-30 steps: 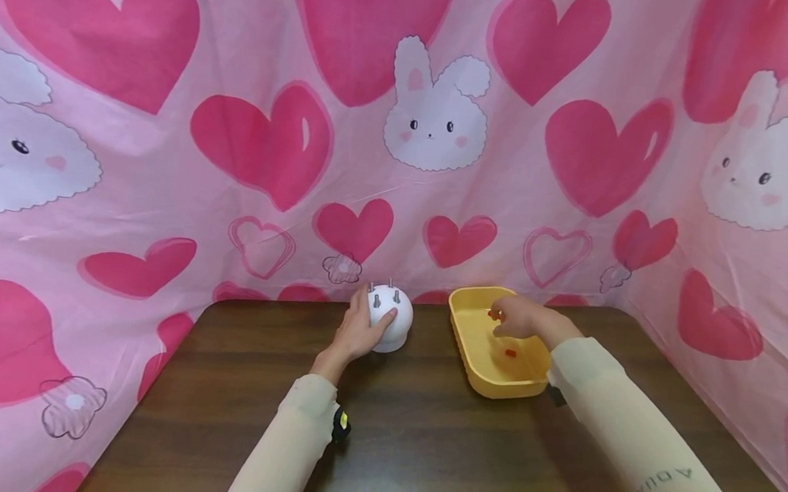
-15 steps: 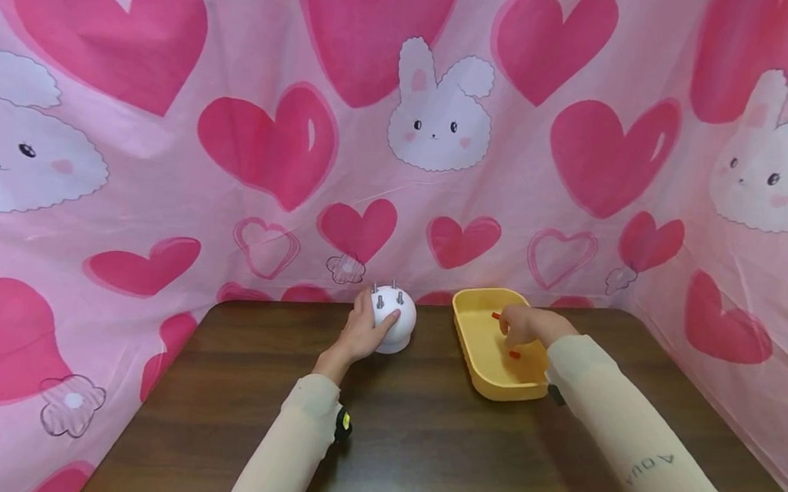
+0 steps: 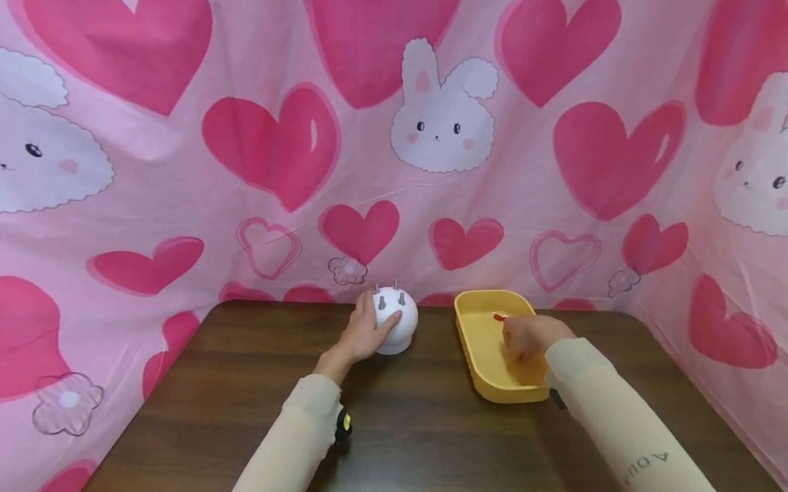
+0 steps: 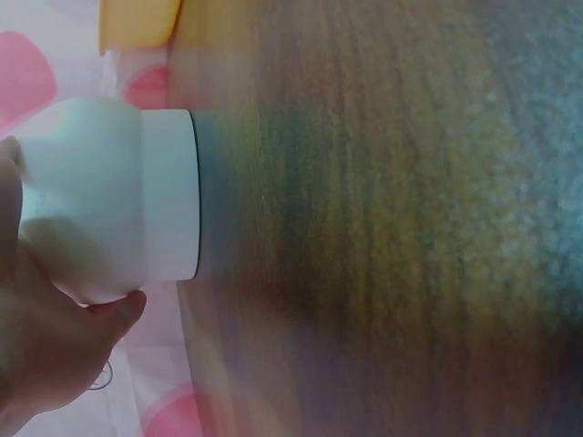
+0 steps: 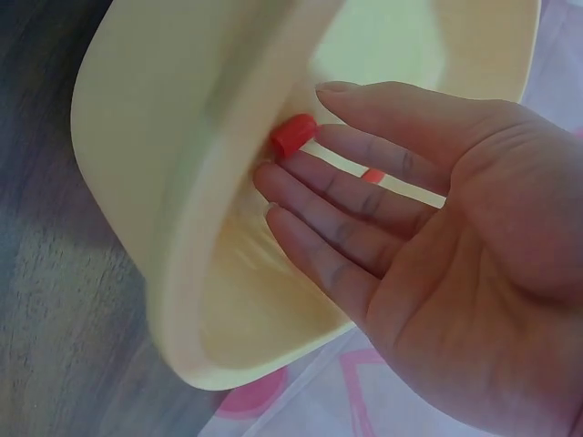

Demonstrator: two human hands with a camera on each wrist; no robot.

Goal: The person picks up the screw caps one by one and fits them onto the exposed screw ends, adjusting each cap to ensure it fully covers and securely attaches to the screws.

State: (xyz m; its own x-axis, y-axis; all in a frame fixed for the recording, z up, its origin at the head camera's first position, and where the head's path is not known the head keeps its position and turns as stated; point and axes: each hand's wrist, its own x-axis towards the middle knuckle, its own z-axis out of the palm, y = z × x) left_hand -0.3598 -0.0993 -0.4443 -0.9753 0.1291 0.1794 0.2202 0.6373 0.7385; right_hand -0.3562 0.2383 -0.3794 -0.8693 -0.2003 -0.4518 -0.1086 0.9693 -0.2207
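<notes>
My left hand [image 3: 362, 332] curls round the side of a white, dome-shaped object [image 3: 405, 320] that stands on the table, with several metal pegs [image 3: 401, 299] sticking up from its top. In the left wrist view, fingers and thumb bracket its round body [image 4: 91, 191] above a short straight base. My right hand [image 3: 529, 338] reaches down into a yellow tray [image 3: 473, 345]. The right wrist view has its fingers loosely extended, fingertips right at a small red cap [image 5: 293, 135], the thumb apart from it. Another red piece [image 5: 372, 175] shows between the fingers.
The tray stands to the right of the white object on a dark wooden table [image 3: 406, 440]. Behind and beside the table hangs a pink cloth [image 3: 365, 174] with hearts and rabbits.
My right hand has moved from the tray's far red piece toward the near one, which it now covers in the head view. The left hand stays on the white object.
</notes>
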